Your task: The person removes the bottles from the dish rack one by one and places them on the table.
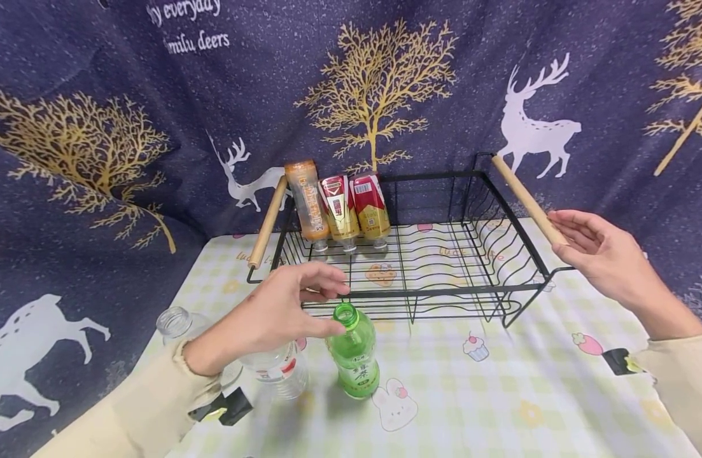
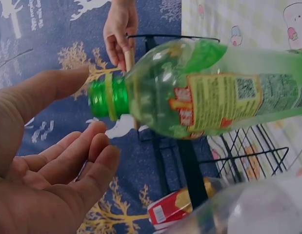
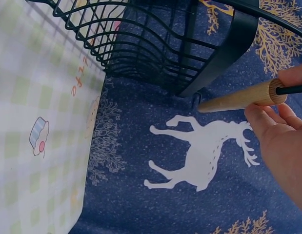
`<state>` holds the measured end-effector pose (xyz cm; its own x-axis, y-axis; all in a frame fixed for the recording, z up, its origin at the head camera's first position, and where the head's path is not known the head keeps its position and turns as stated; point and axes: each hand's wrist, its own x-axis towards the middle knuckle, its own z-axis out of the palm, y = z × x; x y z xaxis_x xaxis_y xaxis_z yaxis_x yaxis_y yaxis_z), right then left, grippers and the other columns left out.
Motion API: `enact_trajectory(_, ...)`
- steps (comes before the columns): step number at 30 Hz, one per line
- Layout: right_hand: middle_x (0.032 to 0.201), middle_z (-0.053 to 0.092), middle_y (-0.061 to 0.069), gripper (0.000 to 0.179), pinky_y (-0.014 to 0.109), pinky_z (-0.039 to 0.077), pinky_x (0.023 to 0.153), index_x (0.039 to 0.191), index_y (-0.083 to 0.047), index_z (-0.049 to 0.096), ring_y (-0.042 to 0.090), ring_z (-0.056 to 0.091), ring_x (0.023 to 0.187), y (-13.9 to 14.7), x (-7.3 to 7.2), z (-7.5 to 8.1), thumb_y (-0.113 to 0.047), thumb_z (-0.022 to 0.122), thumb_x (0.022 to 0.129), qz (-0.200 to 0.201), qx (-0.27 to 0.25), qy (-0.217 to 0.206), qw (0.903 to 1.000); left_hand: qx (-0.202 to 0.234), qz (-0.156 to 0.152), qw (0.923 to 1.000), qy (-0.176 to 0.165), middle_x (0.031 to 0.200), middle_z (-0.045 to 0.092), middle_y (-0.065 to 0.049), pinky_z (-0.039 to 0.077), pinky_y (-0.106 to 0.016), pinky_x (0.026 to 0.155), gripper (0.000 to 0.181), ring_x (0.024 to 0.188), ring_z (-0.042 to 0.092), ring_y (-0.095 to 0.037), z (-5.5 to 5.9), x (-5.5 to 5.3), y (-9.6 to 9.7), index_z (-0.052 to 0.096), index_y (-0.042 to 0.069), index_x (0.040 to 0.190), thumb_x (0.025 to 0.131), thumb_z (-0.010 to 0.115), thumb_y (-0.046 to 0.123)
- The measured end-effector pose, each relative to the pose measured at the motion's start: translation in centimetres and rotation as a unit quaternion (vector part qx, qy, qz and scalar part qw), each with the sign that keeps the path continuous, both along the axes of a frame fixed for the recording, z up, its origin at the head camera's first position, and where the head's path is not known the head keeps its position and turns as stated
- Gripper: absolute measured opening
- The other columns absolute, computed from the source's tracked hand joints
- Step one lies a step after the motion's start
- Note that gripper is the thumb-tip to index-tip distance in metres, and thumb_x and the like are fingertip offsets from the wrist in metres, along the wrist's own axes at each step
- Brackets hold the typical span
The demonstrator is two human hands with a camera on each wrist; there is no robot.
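Note:
A green plastic bottle (image 1: 356, 362) with no cap stands upright on the table in front of the wire rack (image 1: 442, 292). My left hand (image 1: 287, 305) is at its neck, thumb on one side and bent fingers on the other. The left wrist view shows a gap between the fingers and the bottle neck (image 2: 109, 97). At the right, my right hand (image 1: 605, 257) grips the near end of the rack's wooden handle (image 1: 528, 200) between thumb and fingers; the right wrist view shows the same handle (image 3: 243, 96).
Inside the rack's left side lean an orange-labelled bottle (image 1: 307, 200) and two red-and-gold bottles. Another wooden handle (image 1: 268, 222) is on the rack's left. Clear bottles (image 1: 279, 369) stand beneath my left forearm, partly hidden. A dark patterned cloth (image 1: 385, 76) hangs behind the table.

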<state>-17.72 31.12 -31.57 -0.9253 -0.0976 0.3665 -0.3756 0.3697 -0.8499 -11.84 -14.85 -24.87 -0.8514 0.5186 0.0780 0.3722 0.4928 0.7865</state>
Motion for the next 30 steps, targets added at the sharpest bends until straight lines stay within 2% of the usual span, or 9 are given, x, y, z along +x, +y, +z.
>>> enact_trajectory(8, 0.122, 0.056, -0.025, 0.050, 0.003, 0.044, 0.088, 0.129, -0.021, 0.052, -0.017, 0.053, 0.110, 0.0, -0.2, 0.2, 0.014, 0.057, 0.093, 0.007, 0.005, 0.002, 1.0000, 0.004, 0.035, 0.9991, 0.024, 0.114, 0.071, -0.009, 0.053, -0.039, 0.097, 0.043, 0.105, 0.064, -0.024, 0.9, -1.0, -1.4, 0.064, -0.002, 0.120, 0.083, 0.083, 0.010)
enact_trajectory(13, 0.121, 0.056, -0.025, 0.050, 0.003, 0.044, 0.087, 0.130, -0.020, 0.052, -0.017, 0.053, 0.109, 0.0, -0.2, 0.3, 0.013, 0.057, 0.094, 0.008, 0.008, -0.004, 0.9999, 0.000, 0.067, 0.9970, 0.039, 0.115, 0.071, -0.011, 0.051, -0.042, 0.099, 0.043, 0.107, 0.065, -0.026, 1.4, -2.1, -2.6, 0.063, -0.002, 0.120, 0.084, 0.082, 0.011)
enact_trajectory(19, 0.120, 0.057, -0.025, 0.048, 0.003, 0.044, 0.087, 0.129, -0.020, 0.053, -0.017, 0.054, 0.108, -0.1, -0.3, 0.4, 0.013, 0.057, 0.094, 0.005, 0.010, -0.004, 0.9999, 0.000, 0.097, 0.9942, 0.046, 0.117, 0.071, -0.015, 0.050, -0.045, 0.100, 0.043, 0.110, 0.066, -0.029, 1.1, -3.7, -4.4, 0.063, -0.005, 0.121, 0.084, 0.081, 0.008)
enact_trajectory(27, 0.121, 0.058, -0.023, 0.050, 0.005, 0.045, 0.088, 0.126, -0.021, 0.054, -0.013, 0.056, 0.109, -0.4, -0.5, 1.1, 0.016, 0.057, 0.093, 0.015, -0.008, 0.007, 0.9998, -0.019, 0.139, 0.9885, 0.056, 0.118, 0.070, -0.017, 0.051, -0.045, 0.097, 0.046, 0.110, 0.066, -0.033, 0.7, -5.0, -6.4, 0.062, -0.004, 0.123, 0.083, 0.081, 0.008)
enact_trajectory(30, 0.119, 0.057, -0.025, 0.046, 0.005, 0.046, 0.088, 0.129, -0.017, 0.053, -0.014, 0.056, 0.108, -0.7, -0.5, 1.6, 0.012, 0.059, 0.094, -0.002, 0.008, -0.003, 1.0000, -0.030, 0.156, 0.9855, 0.060, 0.119, 0.069, -0.018, 0.051, -0.038, 0.093, 0.047, 0.109, 0.065, -0.035, 0.5, -5.4, -7.1, 0.062, -0.003, 0.124, 0.083, 0.082, 0.010)
